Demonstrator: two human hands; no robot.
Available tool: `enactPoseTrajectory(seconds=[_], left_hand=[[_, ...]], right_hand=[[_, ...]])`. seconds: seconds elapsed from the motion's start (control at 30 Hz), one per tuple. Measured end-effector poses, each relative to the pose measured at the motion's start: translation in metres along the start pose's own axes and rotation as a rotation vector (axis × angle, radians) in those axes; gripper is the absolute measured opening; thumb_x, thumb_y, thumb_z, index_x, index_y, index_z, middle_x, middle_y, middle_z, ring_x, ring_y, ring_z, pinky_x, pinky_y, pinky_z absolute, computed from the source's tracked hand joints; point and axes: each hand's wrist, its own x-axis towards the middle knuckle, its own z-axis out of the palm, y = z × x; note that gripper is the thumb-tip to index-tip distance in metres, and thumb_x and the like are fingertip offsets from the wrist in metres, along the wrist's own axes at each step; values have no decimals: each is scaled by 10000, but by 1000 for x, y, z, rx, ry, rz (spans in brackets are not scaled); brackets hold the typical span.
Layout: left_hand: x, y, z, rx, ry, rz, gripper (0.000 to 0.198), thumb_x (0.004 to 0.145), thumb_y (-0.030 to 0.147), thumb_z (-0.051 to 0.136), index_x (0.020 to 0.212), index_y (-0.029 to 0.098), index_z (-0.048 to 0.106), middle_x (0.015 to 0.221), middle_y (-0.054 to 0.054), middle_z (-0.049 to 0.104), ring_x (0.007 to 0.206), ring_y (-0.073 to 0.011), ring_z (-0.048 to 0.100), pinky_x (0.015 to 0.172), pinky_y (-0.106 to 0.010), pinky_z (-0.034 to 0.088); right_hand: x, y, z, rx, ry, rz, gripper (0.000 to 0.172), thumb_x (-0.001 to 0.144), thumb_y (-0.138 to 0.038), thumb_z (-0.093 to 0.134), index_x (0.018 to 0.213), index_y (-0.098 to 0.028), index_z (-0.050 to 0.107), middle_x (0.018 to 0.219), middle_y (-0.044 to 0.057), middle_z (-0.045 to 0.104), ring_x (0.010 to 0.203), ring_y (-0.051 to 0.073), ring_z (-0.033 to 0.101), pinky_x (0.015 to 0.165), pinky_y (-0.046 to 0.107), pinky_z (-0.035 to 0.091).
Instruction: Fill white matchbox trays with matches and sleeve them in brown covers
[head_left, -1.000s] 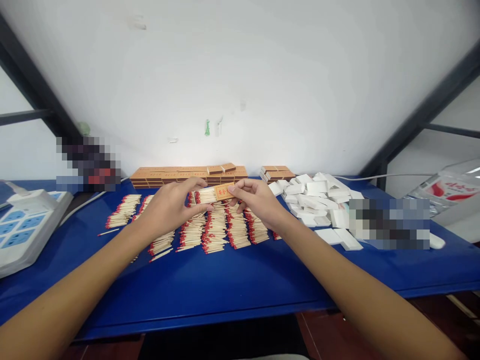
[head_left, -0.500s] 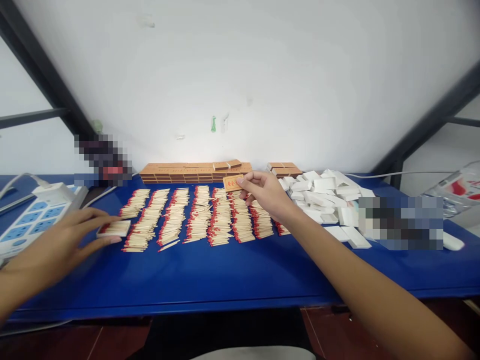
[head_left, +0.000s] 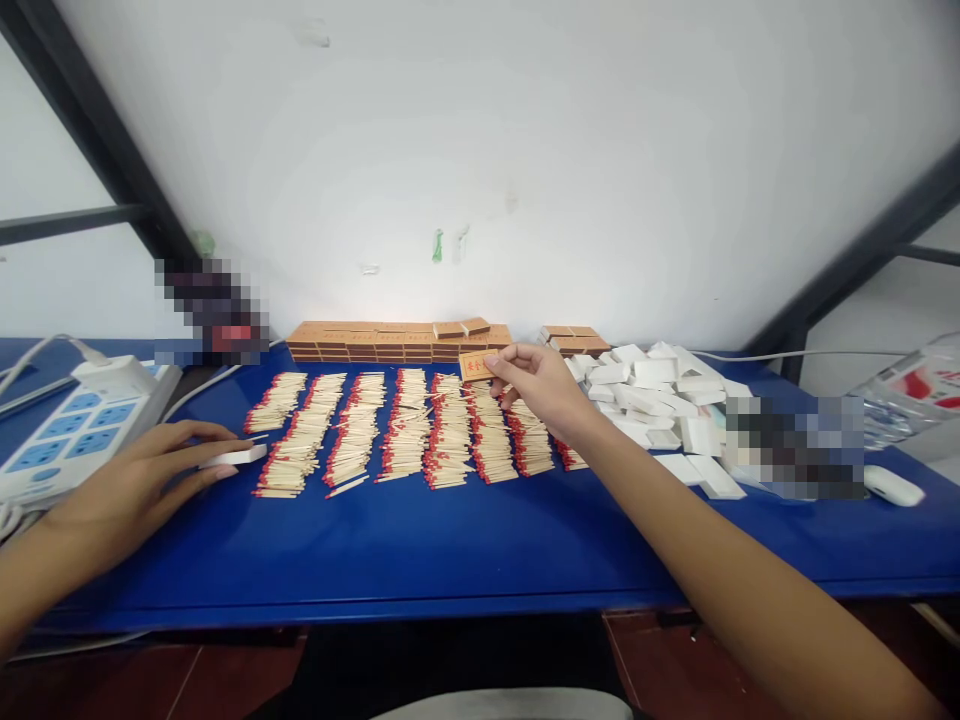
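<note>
Tray [head_left: 234,456] in left hand [head_left: 142,480] now far left (out of its sleeve [head_left: 477,366]), right hand [head_left: 544,390] with sleeve nearer back boxes [head_left: 390,342].

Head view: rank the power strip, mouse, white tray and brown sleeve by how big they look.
1. power strip, clearly largest.
2. mouse and tray: they look about alike, so no ranking between them.
3. sleeve, smallest, but it lies farthest from the camera, so this is unsure.

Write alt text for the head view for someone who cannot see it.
The right hand holds a brown matchbox above rows of red-tipped matches on a blue table, while the left hand grips a white tray at the rows' left end. Stacked brown boxes line the wall; white trays lie to the right.
</note>
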Motion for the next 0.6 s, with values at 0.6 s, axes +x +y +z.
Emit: enactPoseTrajectory(seconds=[0.6], left_hand=[[22,-6,3,-51,-48,31,636,1004,719,391,1181,273,810,1198,-103,727,1115,-296,682,1009,-455,558]], right_hand=[[-1,-3,-3,-21,17,-15,413,801,-551,867,792,-200,649,667,29,701,570,144,640,459,244,490]])
